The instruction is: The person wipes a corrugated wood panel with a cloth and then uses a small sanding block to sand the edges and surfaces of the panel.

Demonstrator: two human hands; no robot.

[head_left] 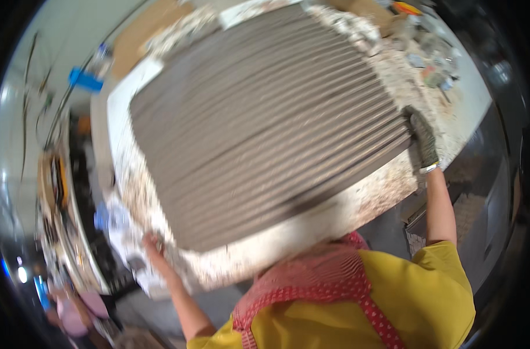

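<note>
Ribbed sheet (265,128) blurry, L hand (154,244) v. unclear.

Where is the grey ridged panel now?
In the head view, the grey ridged panel lies in the upper centre on a white surface, between the left hand at lower left and the gloved right hand at right.

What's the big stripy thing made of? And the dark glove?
The big stripy slab might be clay or plaster: it's grey-brown, mostly dull and ridged, but I can't be sure. The dark glove looks like soft cloth with a dull finish, because it hugs the hand; blur hides any weave.
</note>
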